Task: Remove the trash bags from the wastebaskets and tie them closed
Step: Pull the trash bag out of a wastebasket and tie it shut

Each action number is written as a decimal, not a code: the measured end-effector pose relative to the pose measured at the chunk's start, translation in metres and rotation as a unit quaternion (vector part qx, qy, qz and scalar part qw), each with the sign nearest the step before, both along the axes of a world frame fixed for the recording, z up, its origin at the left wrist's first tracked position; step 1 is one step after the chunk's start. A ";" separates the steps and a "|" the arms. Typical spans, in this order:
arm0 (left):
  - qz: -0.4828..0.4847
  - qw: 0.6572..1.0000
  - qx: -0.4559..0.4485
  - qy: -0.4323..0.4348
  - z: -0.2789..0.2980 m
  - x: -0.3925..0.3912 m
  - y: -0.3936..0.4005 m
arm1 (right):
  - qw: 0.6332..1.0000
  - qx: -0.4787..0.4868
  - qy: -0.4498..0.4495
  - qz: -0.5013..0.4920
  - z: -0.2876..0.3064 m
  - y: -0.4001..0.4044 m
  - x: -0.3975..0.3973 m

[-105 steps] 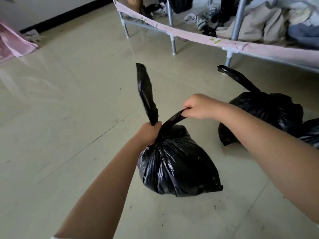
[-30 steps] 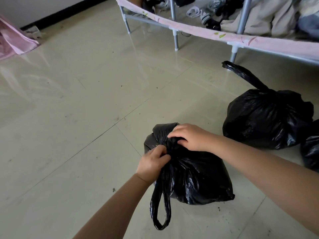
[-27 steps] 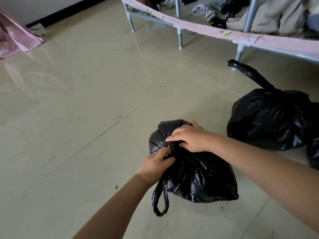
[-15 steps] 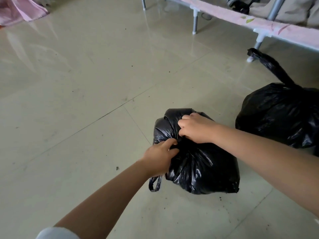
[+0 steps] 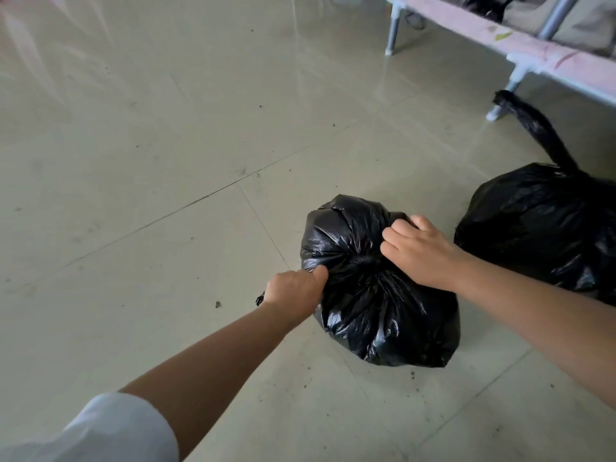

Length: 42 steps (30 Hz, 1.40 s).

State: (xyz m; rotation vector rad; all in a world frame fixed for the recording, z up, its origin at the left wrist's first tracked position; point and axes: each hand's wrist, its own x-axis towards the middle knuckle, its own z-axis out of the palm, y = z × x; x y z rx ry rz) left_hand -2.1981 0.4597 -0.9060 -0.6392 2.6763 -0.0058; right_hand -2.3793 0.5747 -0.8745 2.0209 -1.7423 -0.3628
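A full black trash bag [image 5: 376, 301] sits on the tiled floor, its top gathered into a bunch. My left hand [image 5: 295, 290] is closed on one strip of the bag's top at its left side; the strip's end is mostly hidden behind the hand. My right hand [image 5: 416, 251] is closed on the plastic at the bag's upper right. A second black trash bag [image 5: 540, 225] stands to the right, touching nothing I hold, with one twisted strip sticking up.
A metal bed frame [image 5: 520, 66] with a pink rail runs across the top right, its legs on the floor. Cloth items lie under it. Small dirt specks dot the glossy tiles [image 5: 166, 161] around the bag.
Both raised strips of the bag's top have come down onto the bag. My left hand has pulled its loop out to the left, so little of it shows. The camera tilted down and closer.
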 end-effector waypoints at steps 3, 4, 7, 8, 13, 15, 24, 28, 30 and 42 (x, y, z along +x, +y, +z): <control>-0.006 1.000 -0.009 -0.016 0.000 0.000 -0.007 | 1.000 -0.004 -0.019 -0.002 -0.004 0.004 -0.009; -0.006 1.000 -0.011 -0.025 -0.001 0.001 -0.009 | 1.000 -0.002 -0.028 -0.005 -0.006 0.005 -0.009; -0.010 0.999 -0.017 -0.042 -0.006 0.005 -0.013 | 0.998 -0.004 -0.062 0.004 -0.018 0.006 -0.008; -0.011 0.999 -0.020 -0.041 -0.008 0.006 -0.013 | 0.997 0.000 -0.072 0.004 -0.018 0.006 -0.007; -0.010 1.000 0.014 0.020 -0.013 0.004 -0.017 | 0.983 0.093 -0.151 -0.043 -0.009 0.002 -0.004; -0.036 0.998 0.012 0.052 -0.013 0.003 -0.020 | 0.982 0.093 -0.159 -0.038 -0.006 -0.002 -0.002; -0.091 0.990 -0.074 0.071 -0.001 -0.002 -0.047 | 0.987 0.112 -0.117 -0.001 0.003 -0.002 -0.001; -0.085 0.993 -0.083 0.007 0.001 0.001 -0.056 | 0.986 0.110 -0.122 -0.008 -0.005 0.004 0.001; -0.072 0.995 -0.067 -0.006 0.003 0.002 -0.055 | 0.984 0.110 -0.137 -0.021 -0.004 0.003 0.002; 0.148 0.923 0.318 0.156 0.075 -0.036 -0.044 | 0.949 0.196 -0.177 -0.173 0.004 0.006 -0.037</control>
